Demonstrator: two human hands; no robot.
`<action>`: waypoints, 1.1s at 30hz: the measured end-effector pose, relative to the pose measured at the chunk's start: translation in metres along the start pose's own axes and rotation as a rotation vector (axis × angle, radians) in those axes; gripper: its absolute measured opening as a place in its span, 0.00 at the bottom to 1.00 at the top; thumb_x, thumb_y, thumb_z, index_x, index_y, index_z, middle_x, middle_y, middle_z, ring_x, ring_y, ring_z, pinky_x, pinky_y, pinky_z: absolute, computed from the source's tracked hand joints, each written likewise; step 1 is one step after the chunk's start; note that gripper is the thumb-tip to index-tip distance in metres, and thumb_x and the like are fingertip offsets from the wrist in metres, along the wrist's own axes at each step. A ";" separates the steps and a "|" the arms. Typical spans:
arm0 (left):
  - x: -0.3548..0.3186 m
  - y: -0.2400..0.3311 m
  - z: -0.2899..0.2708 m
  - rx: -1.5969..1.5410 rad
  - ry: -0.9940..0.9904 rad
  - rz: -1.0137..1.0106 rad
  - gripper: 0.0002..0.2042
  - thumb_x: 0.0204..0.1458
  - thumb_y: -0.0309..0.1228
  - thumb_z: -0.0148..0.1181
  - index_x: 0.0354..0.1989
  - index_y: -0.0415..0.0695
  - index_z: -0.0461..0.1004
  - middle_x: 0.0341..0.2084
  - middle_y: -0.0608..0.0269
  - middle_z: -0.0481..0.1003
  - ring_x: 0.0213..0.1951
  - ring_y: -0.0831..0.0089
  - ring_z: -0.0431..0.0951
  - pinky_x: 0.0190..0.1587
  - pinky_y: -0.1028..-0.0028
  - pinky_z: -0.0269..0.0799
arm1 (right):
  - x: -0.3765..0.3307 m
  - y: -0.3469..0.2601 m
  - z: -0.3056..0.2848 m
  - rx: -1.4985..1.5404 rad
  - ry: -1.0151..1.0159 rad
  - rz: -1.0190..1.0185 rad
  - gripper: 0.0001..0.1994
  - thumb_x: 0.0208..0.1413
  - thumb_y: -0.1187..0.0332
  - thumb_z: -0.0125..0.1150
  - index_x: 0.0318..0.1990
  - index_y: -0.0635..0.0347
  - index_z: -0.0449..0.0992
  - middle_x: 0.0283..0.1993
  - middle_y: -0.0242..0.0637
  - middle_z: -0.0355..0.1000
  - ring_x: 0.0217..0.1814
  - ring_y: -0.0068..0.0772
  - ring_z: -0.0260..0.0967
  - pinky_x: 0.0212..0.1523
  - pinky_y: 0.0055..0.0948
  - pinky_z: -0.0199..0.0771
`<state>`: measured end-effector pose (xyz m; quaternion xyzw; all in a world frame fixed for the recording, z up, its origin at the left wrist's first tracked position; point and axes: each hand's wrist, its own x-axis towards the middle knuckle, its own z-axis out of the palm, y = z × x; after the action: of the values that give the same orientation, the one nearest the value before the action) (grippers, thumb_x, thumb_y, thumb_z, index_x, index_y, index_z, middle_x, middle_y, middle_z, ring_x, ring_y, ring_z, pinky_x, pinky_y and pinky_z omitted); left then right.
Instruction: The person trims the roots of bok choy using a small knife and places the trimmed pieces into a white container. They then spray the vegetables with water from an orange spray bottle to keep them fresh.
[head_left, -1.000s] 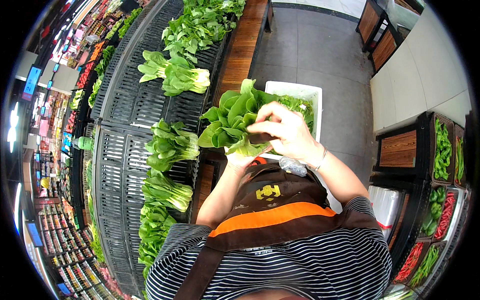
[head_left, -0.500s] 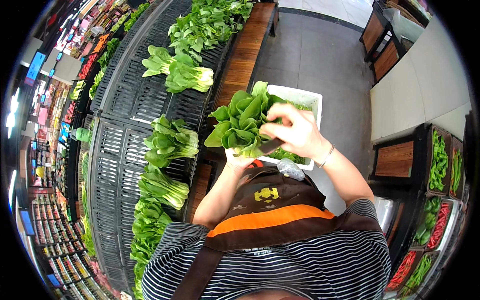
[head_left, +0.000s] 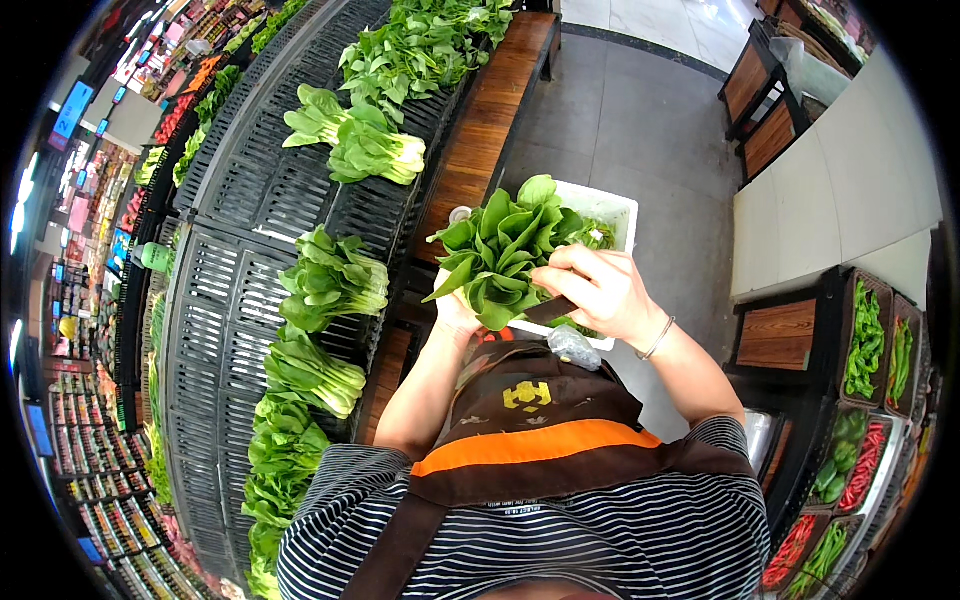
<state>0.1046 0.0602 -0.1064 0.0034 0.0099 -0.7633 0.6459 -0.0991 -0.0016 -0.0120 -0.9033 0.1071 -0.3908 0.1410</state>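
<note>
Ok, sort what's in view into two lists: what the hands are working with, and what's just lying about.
In use:
- leafy bunch, in the left hand
- dark flat tool, in the right hand

Seemingly just about:
- red peppers, far right
- green peppers, beside them
- wooden bench

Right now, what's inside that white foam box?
Green leafy vegetables show in the white foam box. The bok choy bunch and right hand hide much of it; I can't see beneath those vegetables.

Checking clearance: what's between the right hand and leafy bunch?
Head view: a dark, flat, blade-like strip extends from the right hand toward the leafy bunch; contact unclear.
</note>
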 end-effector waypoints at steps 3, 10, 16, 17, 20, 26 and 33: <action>-0.001 0.004 -0.009 0.062 -0.006 0.065 0.25 0.60 0.46 0.40 0.60 0.43 0.65 0.58 0.50 0.67 0.58 0.53 0.67 0.61 0.52 0.61 | 0.000 0.002 0.003 -0.002 0.063 0.008 0.13 0.35 0.80 0.61 0.34 0.61 0.73 0.32 0.35 0.69 0.26 0.33 0.71 0.25 0.28 0.74; -0.006 0.018 -0.049 0.166 0.296 0.076 0.26 0.47 0.42 0.52 0.53 0.40 0.71 0.50 0.48 0.72 0.53 0.50 0.71 0.60 0.52 0.63 | 0.019 -0.001 -0.004 0.197 0.307 0.354 0.05 0.46 0.83 0.59 0.30 0.65 0.73 0.30 0.37 0.71 0.28 0.27 0.71 0.28 0.24 0.73; -0.017 0.031 -0.083 0.249 0.272 0.101 0.26 0.48 0.44 0.52 0.54 0.43 0.71 0.52 0.51 0.71 0.55 0.53 0.70 0.60 0.52 0.61 | 0.011 0.045 -0.011 0.313 0.517 0.676 0.05 0.53 0.73 0.63 0.36 0.65 0.79 0.31 0.29 0.72 0.27 0.14 0.60 0.28 0.18 0.61; -0.018 0.031 -0.082 0.253 0.260 0.099 0.26 0.46 0.43 0.54 0.54 0.43 0.71 0.52 0.52 0.72 0.54 0.55 0.70 0.60 0.53 0.62 | 0.005 0.054 -0.009 0.277 0.465 0.752 0.06 0.54 0.71 0.63 0.37 0.63 0.80 0.33 0.30 0.73 0.28 0.15 0.62 0.29 0.18 0.63; -0.021 0.030 -0.064 0.273 0.232 0.140 0.22 0.46 0.39 0.55 0.48 0.40 0.74 0.45 0.54 0.76 0.46 0.59 0.77 0.53 0.60 0.71 | -0.010 0.080 0.003 0.126 0.348 0.890 0.08 0.55 0.67 0.62 0.39 0.60 0.81 0.36 0.32 0.75 0.30 0.20 0.67 0.32 0.20 0.67; -0.025 0.048 -0.087 0.257 0.319 0.254 0.20 0.44 0.35 0.56 0.45 0.37 0.75 0.41 0.53 0.78 0.42 0.60 0.78 0.50 0.62 0.74 | -0.041 0.123 0.039 -0.006 0.305 0.999 0.08 0.47 0.69 0.65 0.35 0.60 0.81 0.37 0.35 0.75 0.28 0.25 0.69 0.33 0.24 0.70; -0.038 0.058 -0.095 0.289 0.185 0.310 0.30 0.46 0.33 0.60 0.60 0.44 0.63 0.51 0.58 0.72 0.51 0.62 0.73 0.56 0.63 0.66 | -0.052 0.136 0.050 0.071 0.268 1.219 0.08 0.44 0.70 0.67 0.33 0.60 0.78 0.29 0.30 0.73 0.24 0.18 0.63 0.30 0.23 0.68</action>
<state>0.1677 0.0900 -0.2017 0.1672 -0.0411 -0.6450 0.7446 -0.1088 -0.1043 -0.1261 -0.6179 0.6068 -0.3533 0.3538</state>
